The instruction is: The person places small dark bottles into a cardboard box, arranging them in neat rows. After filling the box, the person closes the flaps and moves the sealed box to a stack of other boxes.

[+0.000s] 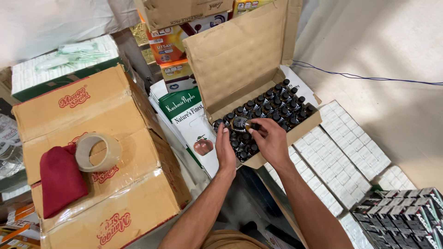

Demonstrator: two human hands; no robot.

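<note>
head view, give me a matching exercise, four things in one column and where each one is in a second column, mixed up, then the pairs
Things:
1. small dark bottle
2. roll of tape
3. red cloth
4. white packets

Places:
A. on the closed carton, right of the red cloth
B. held by both hands over the open box
C. in rows, right of the open box
D. on the closed carton, at its left edge

Pairs: 1-B, 2-A, 3-D, 4-C. The left hand and right hand hold the bottle together.
</note>
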